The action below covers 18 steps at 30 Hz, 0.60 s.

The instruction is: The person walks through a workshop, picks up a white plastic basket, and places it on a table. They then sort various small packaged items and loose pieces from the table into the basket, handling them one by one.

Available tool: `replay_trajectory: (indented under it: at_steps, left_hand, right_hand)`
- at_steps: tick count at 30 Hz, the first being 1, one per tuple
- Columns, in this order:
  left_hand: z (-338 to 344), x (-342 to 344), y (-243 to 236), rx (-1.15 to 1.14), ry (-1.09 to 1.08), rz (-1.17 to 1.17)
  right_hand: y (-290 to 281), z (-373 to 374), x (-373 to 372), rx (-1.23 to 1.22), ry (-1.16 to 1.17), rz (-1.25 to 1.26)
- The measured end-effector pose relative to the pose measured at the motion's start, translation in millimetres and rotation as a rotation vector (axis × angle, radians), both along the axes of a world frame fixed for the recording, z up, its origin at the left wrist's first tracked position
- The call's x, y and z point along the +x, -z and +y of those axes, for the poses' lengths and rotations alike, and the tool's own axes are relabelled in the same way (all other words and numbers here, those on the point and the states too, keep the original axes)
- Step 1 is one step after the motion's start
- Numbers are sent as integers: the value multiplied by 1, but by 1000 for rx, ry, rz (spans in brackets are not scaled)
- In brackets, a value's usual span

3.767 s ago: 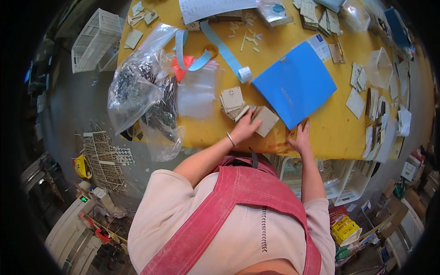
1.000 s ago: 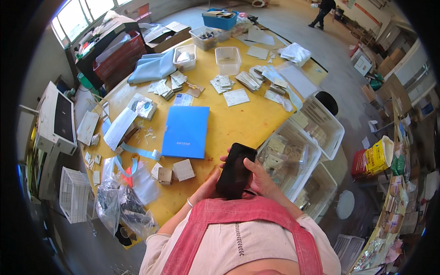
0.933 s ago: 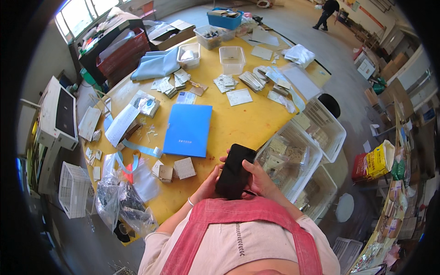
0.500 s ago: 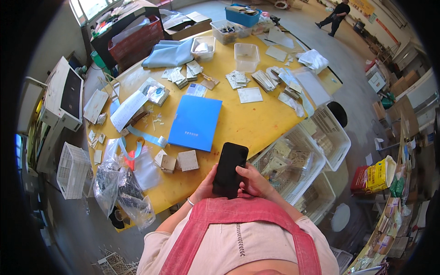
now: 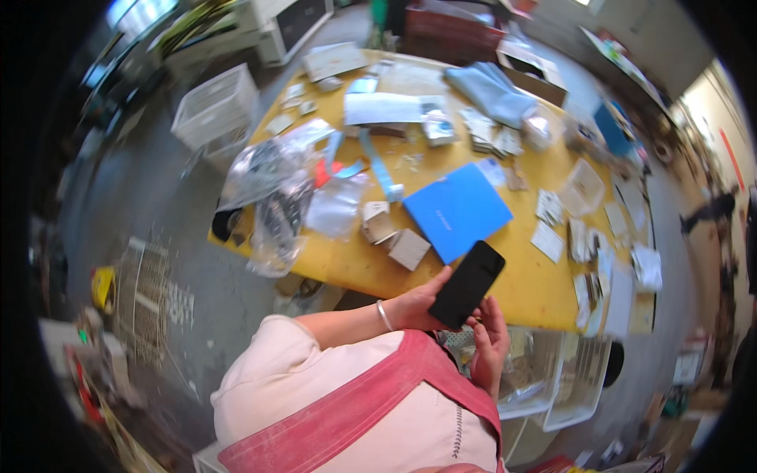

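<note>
My left hand (image 5: 422,306) grips a black mobile phone (image 5: 470,284) from its left side, the dark screen facing up. A white bangle sits on that wrist. Just off the phone's lower right edge is my right hand (image 5: 490,343), its fingers stretched and apart, holding nothing; whether a fingertip touches the phone I cannot tell. Right beyond the phone, a blue folder (image 5: 457,209) lies flat on the yellow table (image 5: 347,264). Small blocks of stacked pale tiles (image 5: 409,249) stand left of the folder.
Clear plastic bags (image 5: 276,201) cover the table's left end. Stacks of pale cards (image 5: 550,206), a light blue cloth (image 5: 493,91) and a clear tub (image 5: 582,188) lie farther back. White plastic baskets (image 5: 574,386) stand below the table's right edge. Another white crate (image 5: 213,106) is on the floor.
The view has swung left, so the table appears turned. The phone is now tilted in my left hand. My right hand has come off the phone's right side, its fingers opened.
</note>
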<state>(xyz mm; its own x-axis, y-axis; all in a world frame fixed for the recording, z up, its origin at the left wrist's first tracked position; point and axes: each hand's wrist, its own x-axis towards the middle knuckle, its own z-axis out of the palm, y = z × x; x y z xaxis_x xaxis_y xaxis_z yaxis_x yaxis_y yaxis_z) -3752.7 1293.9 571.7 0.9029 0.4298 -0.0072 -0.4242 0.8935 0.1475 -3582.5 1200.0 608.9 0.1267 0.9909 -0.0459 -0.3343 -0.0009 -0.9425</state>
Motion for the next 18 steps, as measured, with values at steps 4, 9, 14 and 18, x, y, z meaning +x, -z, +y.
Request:
replay_trajectory:
  at_steps: [4,9,14,18]
  left_hand:
    - [-10,-5,6,-32,-68,-22]
    - [-11,-22,-14,-10,-164,37]
    - [-5,-40,-3,1,-165,19]
    - [4,-45,9,-58,-181,-64]
  right_hand:
    - [-4,4,-5,-35,-94,-2]
    - [-13,15,-23,-24,-135,-30]
    - [-7,26,-36,-42,-164,-7]
    - [0,34,-44,-47,-154,12]
